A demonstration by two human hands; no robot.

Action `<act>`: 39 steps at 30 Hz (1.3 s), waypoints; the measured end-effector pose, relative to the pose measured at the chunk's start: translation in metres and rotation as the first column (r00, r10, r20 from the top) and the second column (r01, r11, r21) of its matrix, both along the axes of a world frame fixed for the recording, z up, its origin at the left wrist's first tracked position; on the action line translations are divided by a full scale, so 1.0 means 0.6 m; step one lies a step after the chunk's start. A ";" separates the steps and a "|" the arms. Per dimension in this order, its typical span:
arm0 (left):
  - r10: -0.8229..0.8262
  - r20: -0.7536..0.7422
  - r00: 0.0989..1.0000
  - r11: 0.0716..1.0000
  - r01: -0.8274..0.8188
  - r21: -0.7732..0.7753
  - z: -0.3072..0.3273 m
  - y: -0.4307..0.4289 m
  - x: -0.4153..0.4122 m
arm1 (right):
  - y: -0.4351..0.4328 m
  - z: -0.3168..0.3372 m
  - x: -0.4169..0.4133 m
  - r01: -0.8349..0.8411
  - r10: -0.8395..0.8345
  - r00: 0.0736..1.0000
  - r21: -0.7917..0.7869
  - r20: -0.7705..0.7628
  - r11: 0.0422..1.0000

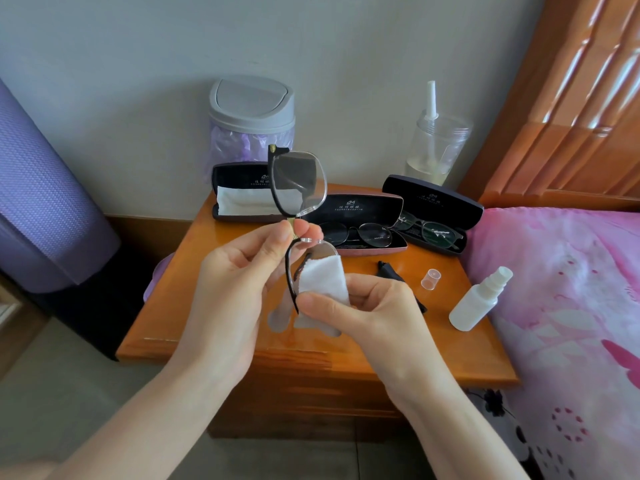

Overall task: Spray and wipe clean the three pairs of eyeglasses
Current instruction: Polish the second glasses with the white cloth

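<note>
Above the nightstand (pixel 214 327), mid-air: left hand (pixel 235 289) fingertips pinching the bridge of the glasses (pixel 298 183), frame standing on end. Right hand (pixel 374 306) thumb and fingers pinching a white cloth (pixel 323 278) around the lower lens. Behind, two more pairs (pixel 360 233) lying in open cases (pixel 367 206); a third case (pixel 239 192) sitting at the back left. Spray bottle (pixel 476 303) standing at the right edge beside the bed (pixel 571 271), cap (pixel 430 279) just beside it. Wood showing beneath the hands to the front edge.

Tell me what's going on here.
A person is mid-wipe: the left hand pinches the black-framed eyeglasses at the bridge, while the right hand rubs a white cloth over the lower lens. A second pair and a third pair lie in open cases on the nightstand. The spray bottle stands uncapped, its cap beside it.
</note>
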State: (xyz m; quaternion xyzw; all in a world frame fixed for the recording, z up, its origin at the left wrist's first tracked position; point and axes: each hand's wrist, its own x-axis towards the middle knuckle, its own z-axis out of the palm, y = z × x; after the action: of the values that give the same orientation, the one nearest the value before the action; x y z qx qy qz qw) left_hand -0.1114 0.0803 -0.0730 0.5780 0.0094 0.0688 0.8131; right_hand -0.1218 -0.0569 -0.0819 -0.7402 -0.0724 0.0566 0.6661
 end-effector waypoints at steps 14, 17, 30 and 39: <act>0.005 0.010 1.000 1.000 -0.005 -0.001 -0.002 -0.002 -0.002 | -0.012 0.006 0.005 -0.090 0.090 0.996 -0.026 0.023 0.996; -0.015 -0.004 1.000 0.999 0.015 -0.038 -0.003 -0.005 -0.005 | -0.005 0.003 0.004 -0.079 0.079 0.997 0.013 0.008 0.997; -0.021 0.032 0.999 0.996 0.018 0.086 -0.001 0.002 -0.003 | -0.020 0.016 0.009 -0.149 0.149 0.989 -0.100 -0.010 0.984; -0.063 -0.006 0.998 0.998 0.063 0.018 -0.004 -0.009 -0.010 | -0.005 0.009 0.007 -0.096 0.097 0.995 0.052 -0.013 0.994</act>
State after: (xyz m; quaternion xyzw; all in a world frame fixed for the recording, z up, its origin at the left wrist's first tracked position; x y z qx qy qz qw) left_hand -0.1173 0.0747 -0.0754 0.5856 -0.0070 0.0417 0.8095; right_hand -0.1178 -0.0600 -0.0765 -0.7180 -0.1044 0.0924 0.6820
